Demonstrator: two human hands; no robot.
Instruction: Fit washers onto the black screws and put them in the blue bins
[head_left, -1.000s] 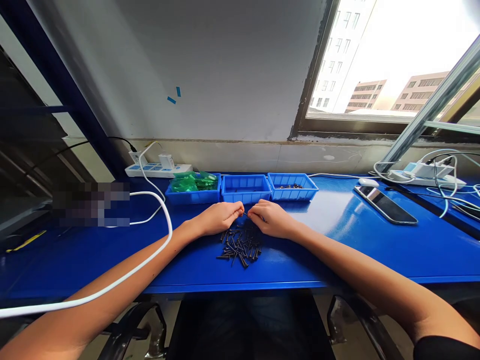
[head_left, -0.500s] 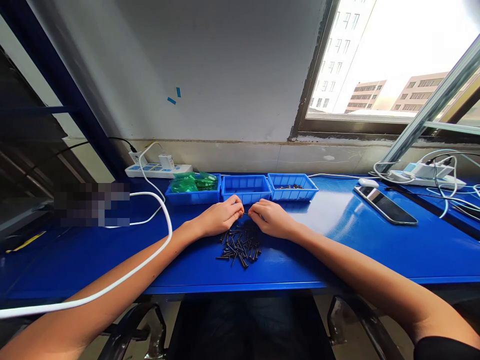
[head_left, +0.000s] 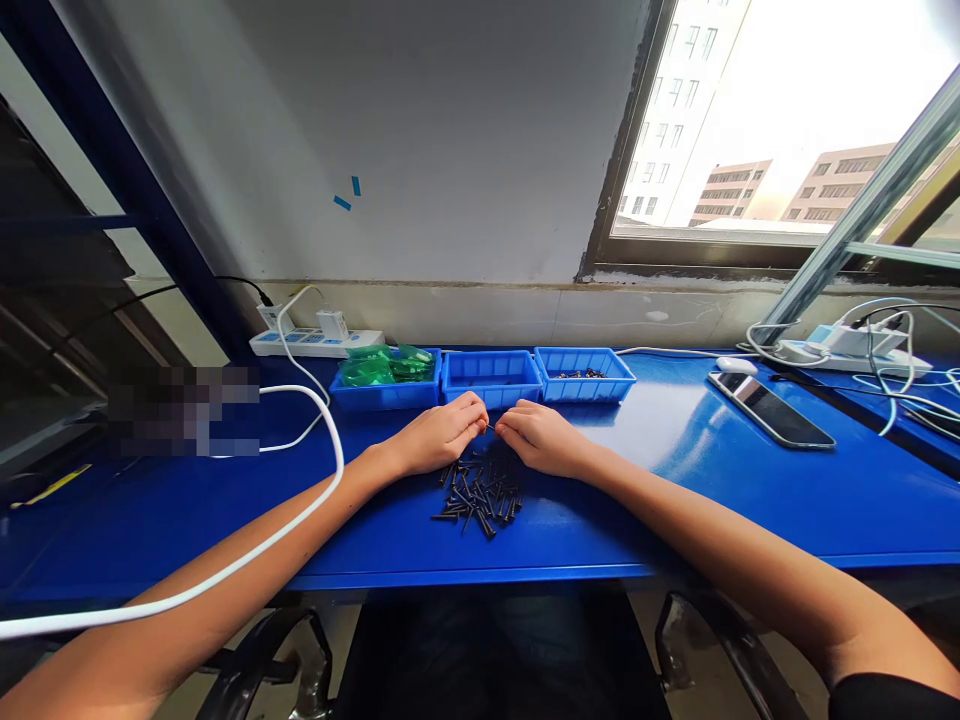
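Head view: left hand (head_left: 439, 436) and right hand (head_left: 541, 438) meet fingertip to fingertip, fingers pinched on one thin screw (head_left: 490, 428) between them, just above the screw pile (head_left: 480, 490) on the worktop (head_left: 675, 480). Three blue bins (head_left: 491, 377) sit just behind, within reach.

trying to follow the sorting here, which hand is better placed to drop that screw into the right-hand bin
Likely the right hand: it pinches one end of the screw with the left hand, and the bin holding dark screws lies just beyond it on its own side. The left would have to cross over.
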